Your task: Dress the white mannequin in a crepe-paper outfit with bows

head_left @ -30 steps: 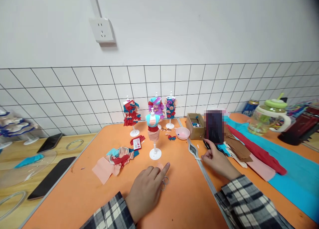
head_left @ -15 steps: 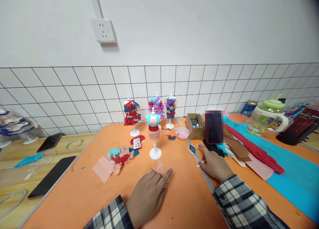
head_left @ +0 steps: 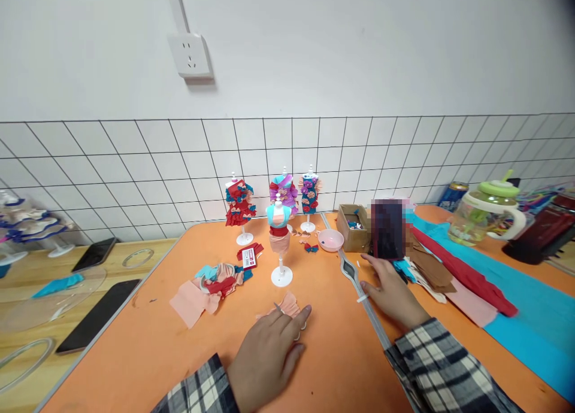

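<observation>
My left hand (head_left: 269, 350) lies flat on the orange table (head_left: 144, 353), fingers stretched out over small scissors (head_left: 294, 329) and touching a pleated pink fabric piece (head_left: 287, 306). A small white mannequin (head_left: 279, 236) in a blue, red and pink dress stands just beyond it. My right hand (head_left: 390, 290) rests on the table near the seam between the tables, fingers extended toward the base of an upright phone (head_left: 387, 228). A tiny white strip (head_left: 362, 298) lies by its thumb. Neither hand grips anything.
Three dressed mannequins (head_left: 284, 194) stand at the wall. Fabric scraps (head_left: 211, 284), a pink bowl (head_left: 330, 240) and a cardboard box (head_left: 351, 226) are nearby. Blue, red and brown fabric sheets (head_left: 467, 278), a green-lidded jug (head_left: 487, 212) and a can (head_left: 453, 193) lie right. Two dark phones (head_left: 101, 308) lie left.
My left hand slid forward over the scissors onto the pink pleated piece. My right hand shifted slightly, fingers now reaching toward the phone's base.
</observation>
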A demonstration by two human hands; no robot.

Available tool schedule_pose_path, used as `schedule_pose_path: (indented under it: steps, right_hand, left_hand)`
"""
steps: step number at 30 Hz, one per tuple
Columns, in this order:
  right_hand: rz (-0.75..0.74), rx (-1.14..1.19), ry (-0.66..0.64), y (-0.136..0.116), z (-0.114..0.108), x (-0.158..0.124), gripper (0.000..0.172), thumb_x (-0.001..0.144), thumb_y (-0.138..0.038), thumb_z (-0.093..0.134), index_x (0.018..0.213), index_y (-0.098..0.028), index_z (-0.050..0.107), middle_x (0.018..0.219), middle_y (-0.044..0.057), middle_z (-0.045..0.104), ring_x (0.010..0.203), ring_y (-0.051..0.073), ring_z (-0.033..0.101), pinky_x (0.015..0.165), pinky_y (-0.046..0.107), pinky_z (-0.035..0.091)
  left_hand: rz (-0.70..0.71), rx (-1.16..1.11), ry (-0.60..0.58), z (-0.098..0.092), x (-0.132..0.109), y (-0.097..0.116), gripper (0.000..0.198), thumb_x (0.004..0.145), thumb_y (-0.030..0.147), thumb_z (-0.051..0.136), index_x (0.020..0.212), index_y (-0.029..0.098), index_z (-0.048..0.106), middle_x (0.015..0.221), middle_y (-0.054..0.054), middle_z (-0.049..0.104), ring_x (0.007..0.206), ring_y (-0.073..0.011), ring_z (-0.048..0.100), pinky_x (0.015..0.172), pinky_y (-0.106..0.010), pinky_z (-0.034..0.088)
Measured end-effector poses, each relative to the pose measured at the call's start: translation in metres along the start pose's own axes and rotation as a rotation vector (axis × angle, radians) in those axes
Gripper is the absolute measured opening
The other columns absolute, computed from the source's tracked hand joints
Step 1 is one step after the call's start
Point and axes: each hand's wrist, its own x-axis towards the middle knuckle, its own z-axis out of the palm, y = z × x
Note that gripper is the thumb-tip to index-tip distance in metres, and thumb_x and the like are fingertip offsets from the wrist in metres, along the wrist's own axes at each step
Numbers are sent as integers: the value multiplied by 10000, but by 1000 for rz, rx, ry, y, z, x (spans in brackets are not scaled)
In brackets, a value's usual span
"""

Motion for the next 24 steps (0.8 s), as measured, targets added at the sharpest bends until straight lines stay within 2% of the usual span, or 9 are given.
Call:
schedule_pose_path:
  steps: [3,6,8,11,14,17,21,24]
  right_hand:
    - [-107,0,161,-23,-4,-6,439,876,-323,535,1308,-242,534,1074,87,503,1009,239,545,890,400,470]
    - [-350,53,185,-55,4,-22,337,903,-272,507,1223,-245,612,979,73,502,894,209,553,791,367,495]
    - [-559,17,127,-77,14,-37,360,884,-187,512,1215,-280,622,1047,81,516,862,195,542,759,366,489]
    - [-761,-24,91,-100,26,-55,518,812,-78,529,1260,-330,594,1258,93,483,980,231,524,823,427,471]
    - [-817,-10,97,-108,31,-65,624,758,-31,526,1305,-328,565,1383,92,418,1083,263,502,884,466,453]
    - [-817,4,87,-108,32,-66,629,751,-37,525,1313,-317,562,1439,87,375,1129,273,490,907,474,451]
    - [-836,23,70,-109,32,-68,654,749,-19,493,1338,-301,539,1479,83,332,1222,292,430,952,499,432]
    - [-838,35,46,-110,33,-68,661,751,-8,477,1348,-289,529,1487,83,318,1250,294,405,966,508,422]
  left_hand:
    - [-148,-255,25,-1,0,4,332,902,245,522,1223,244,606,1021,-71,702,950,-226,625,868,-380,497]
    - [-329,-596,17,-2,2,6,257,908,314,512,1041,207,705,900,-65,713,834,-193,637,783,-320,504]
    - [-400,-811,24,-3,4,5,327,910,392,499,985,161,719,804,-65,697,743,-178,623,711,-295,498]
    - [-421,-1000,57,-5,5,4,412,895,484,512,954,132,720,739,-54,665,696,-168,593,665,-280,477]
    - [-415,-1055,99,-6,5,5,389,844,490,601,943,135,725,774,-58,670,729,-173,587,692,-286,472]
    - [-425,-1050,138,-6,5,6,332,808,444,659,893,132,735,780,-63,673,734,-174,579,697,-284,465]
    - [-393,-1018,164,-9,6,7,293,817,407,648,775,133,742,684,-42,645,666,-152,543,648,-252,437]
    - [-397,-990,181,-11,6,7,284,828,386,639,762,133,749,663,-42,649,647,-150,550,640,-247,440]
